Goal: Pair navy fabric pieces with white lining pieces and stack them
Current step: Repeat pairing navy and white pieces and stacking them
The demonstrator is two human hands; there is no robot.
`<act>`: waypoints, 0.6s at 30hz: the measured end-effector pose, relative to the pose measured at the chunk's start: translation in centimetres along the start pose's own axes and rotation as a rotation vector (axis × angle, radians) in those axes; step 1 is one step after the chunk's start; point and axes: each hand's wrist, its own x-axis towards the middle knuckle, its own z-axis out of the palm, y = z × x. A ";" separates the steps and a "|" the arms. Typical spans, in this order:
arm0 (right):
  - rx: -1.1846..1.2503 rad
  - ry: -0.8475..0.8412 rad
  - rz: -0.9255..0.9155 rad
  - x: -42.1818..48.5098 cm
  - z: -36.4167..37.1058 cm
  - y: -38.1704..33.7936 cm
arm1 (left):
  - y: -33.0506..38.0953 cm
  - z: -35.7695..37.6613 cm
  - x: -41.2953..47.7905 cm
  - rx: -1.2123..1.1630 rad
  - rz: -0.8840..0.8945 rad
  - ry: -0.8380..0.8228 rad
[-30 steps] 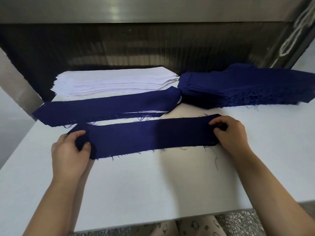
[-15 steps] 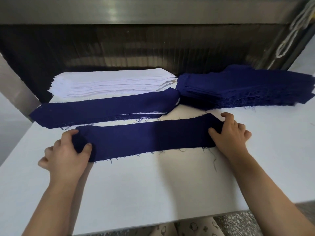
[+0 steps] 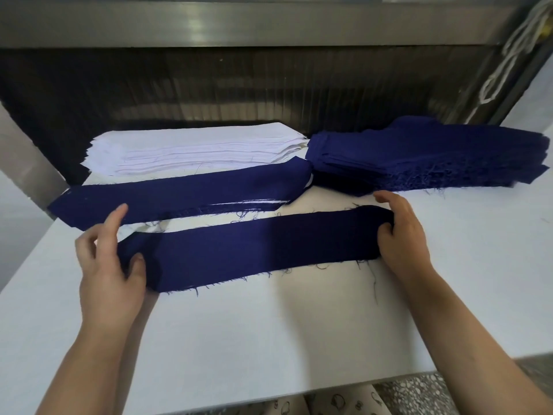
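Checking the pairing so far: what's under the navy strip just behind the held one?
Under the navy strip, white lining peeks out along its front edge and right end. Everything else beneath is covered.

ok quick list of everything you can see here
strip: one, navy, front centre of the table, an end in each hand
paired pile: one, navy on top with white edges showing under it, just behind the strip
lining stack: one, white, back left
navy stack: one, navy with frayed edges, back right
table: one, white, under it all
frame: one, grey metal, across the top
cord: one, white, hanging top right
floor: speckled grey, bottom right
left hand: one, holds the strip's left end, thumb on top
right hand: one, fingers curled on the strip's right end
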 end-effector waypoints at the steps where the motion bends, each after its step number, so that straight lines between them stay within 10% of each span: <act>1: 0.002 0.005 0.008 0.1 0.1 0.1 | -0.1 0.0 0.1 0.006 0.018 -0.008; 10: 0.114 -0.022 0.103 0.4 0.5 0.4 | 0.0 0.1 0.0 -0.049 0.009 -0.159; 18: 0.385 0.357 -0.149 0.5 -0.1 -1.2 | 1.3 0.2 1.2 -0.195 0.070 0.012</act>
